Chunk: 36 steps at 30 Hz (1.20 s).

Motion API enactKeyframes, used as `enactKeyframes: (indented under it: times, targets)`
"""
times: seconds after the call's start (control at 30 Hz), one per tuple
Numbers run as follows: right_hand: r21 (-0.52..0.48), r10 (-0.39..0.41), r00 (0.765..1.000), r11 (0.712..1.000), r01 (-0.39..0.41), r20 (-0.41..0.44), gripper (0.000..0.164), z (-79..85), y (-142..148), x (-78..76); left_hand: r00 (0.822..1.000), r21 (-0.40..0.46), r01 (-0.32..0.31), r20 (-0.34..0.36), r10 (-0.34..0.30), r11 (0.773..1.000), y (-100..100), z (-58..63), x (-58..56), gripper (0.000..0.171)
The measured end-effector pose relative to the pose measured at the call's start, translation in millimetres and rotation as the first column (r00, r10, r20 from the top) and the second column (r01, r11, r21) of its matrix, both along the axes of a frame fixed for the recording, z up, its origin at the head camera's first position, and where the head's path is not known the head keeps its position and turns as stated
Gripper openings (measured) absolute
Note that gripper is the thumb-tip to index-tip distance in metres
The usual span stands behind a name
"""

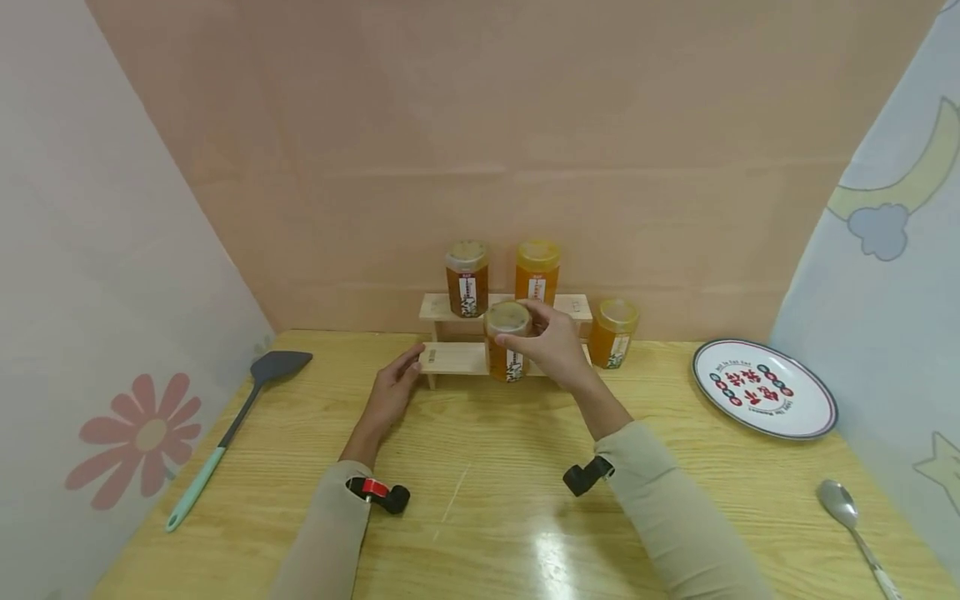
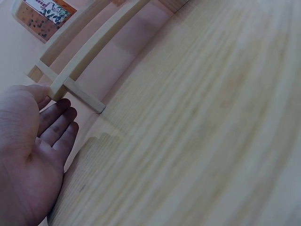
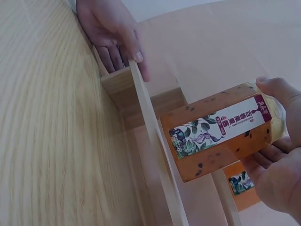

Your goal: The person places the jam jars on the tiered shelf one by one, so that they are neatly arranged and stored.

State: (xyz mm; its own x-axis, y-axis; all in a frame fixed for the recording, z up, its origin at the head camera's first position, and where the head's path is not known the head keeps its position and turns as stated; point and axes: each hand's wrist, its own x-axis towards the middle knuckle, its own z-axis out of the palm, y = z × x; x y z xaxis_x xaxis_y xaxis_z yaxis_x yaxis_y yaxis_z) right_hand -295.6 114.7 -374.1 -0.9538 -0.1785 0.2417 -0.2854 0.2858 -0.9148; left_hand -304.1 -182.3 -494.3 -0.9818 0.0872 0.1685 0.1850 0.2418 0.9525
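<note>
A two-step wooden rack [image 1: 453,359] stands against the back wall. My left hand [image 1: 392,385] is at the left end of its lower step, pinching the board's end between thumb and fingers. My right hand [image 1: 557,343] grips a jam jar [image 3: 218,129] around its lid, thumb on one side and fingers on the other. Dark seeds dot the orange jam, and a white and purple label runs down the side. The jar is over the lower step, slightly tilted in the head view. On the upper step sit a darker jar [image 1: 467,283] and a yellow-lidded jar [image 1: 537,271].
Another yellow-lidded jar [image 1: 613,335] stands on the table at the rack's right end. Farther right is a white plate [image 1: 765,417] with red characters, and a metal spoon [image 1: 838,503] lies nearer. A turner [image 1: 258,379] with a mint handle lies at the left.
</note>
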Motion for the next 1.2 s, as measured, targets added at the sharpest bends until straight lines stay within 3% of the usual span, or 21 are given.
enactKeyframes:
  times: [0.17, 0.6, 0.97, 1.2]
  targets:
    - [0.030, -0.016, 1.000, 0.999, 0.016, 0.000, 0.071, -3.5, -6.3, -1.8, 1.000, 0.002, 0.000, -0.004, 0.000, 1.000, 0.4, 0.1, -0.1, 0.044]
    - [-0.017, -0.013, 0.999, 1.000, 0.013, 0.040, 0.075, -14.6, -16.8, -6.9, 1.000, 0.025, 0.012, 0.019, -0.012, 1.000, -2.3, -1.7, -1.6, 0.045]
    - [-0.041, -0.051, 0.999, 0.998, 0.050, -0.011, 0.075, -18.8, -28.0, -10.3, 1.000, -0.001, 0.005, 0.009, -0.005, 1.000, -0.2, -1.0, -2.7, 0.044]
    - [-0.106, 0.063, 0.998, 0.993, -0.061, 0.017, 0.077, -20.3, -20.5, -9.1, 1.000, -0.003, 0.004, 0.011, -0.003, 1.000, -0.2, -1.8, -2.2, 0.044]
